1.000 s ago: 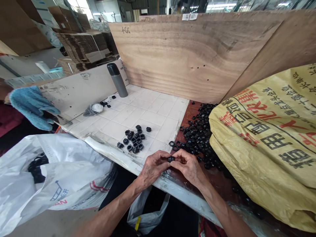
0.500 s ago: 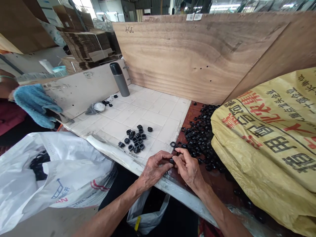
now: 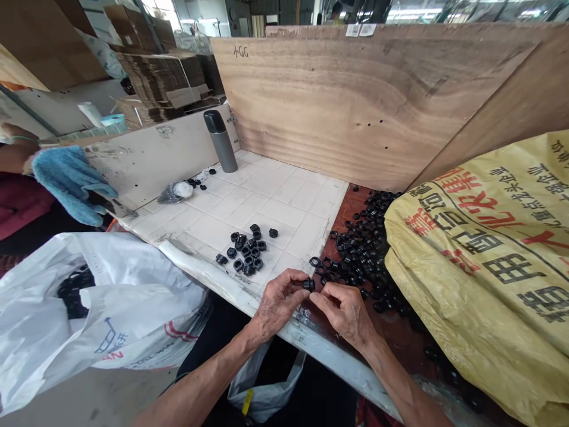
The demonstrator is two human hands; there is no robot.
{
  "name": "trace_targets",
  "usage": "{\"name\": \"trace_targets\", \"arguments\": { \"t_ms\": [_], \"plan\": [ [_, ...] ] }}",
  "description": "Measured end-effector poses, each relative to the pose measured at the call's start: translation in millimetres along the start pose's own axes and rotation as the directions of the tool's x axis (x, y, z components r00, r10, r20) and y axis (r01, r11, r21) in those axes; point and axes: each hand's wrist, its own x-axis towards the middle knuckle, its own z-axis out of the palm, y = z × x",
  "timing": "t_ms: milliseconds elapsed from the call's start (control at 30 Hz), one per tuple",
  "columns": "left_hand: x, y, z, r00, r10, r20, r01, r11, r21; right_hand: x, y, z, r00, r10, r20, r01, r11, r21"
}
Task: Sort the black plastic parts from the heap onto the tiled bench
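Near the table's front edge my left hand (image 3: 281, 301) pinches a small black plastic nut (image 3: 309, 284) between thumb and fingers. Close against it on the right is my right hand (image 3: 344, 308), thumb and forefinger pressed together by the nut; whatever may be between those fingertips is hidden. A small cluster of similar black nuts (image 3: 249, 265) lies on the white tiled surface beyond my left hand. Just past my right hand, a big heap of black rings and nuts (image 3: 355, 249) covers the reddish-brown board (image 3: 343, 207).
A yellow printed sack (image 3: 484, 249) bulges over the right side. Left of the table hangs a white sack (image 3: 133, 296) holding black parts. A grey flask (image 3: 224, 151) stands near the wooden back panel (image 3: 338, 107). Another person's arm (image 3: 18, 154) shows beside a blue cloth (image 3: 66, 178).
My right hand has drawn slightly back from the nut and its fingers have curled in, so more of the nut shows. The whole view has shifted a little.
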Motion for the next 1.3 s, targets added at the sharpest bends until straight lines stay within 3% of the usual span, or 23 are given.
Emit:
{"name": "trace_targets", "arguments": {
  "t_ms": [433,800,867,967,1067,1167,1300],
  "plan": [
    [0,4,1.0,1.0,0.009,0.019,-0.009,1.0,0.015,1,4,1,0.999,-0.015,-0.035,0.013,0.998,-0.054],
    [0,5,2.5,0.998,0.017,0.057,-0.019,0.999,0.03,2,4,7,0.997,-0.024,-0.068,0.024,1.0,-0.004],
    [-1,5,2.8,0.997,0.056,0.061,-0.061,0.994,0.09,1,4,10,0.997,0.035,-0.064,-0.033,0.999,0.034],
    [-3,5,1.1,0.974,0.211,0.081,-0.226,0.919,0.324,1,5,13,0.975,0.224,0.001,-0.22,0.956,0.194],
    [-7,5,-2.7,0.912,0.35,0.212,-0.409,0.762,0.502,1,7,14,0.944,0.31,0.112,-0.329,0.884,0.333],
    [-12,4,-5.3,0.871,0.354,0.34,-0.49,0.662,0.567,1,6,14,0.936,0.31,0.168,-0.35,0.877,0.331],
    [-13,4,-4.6,0.869,0.352,0.349,-0.495,0.611,0.618,1,-1,14,0.929,0.314,0.197,-0.365,0.871,0.33]
  ]
}}
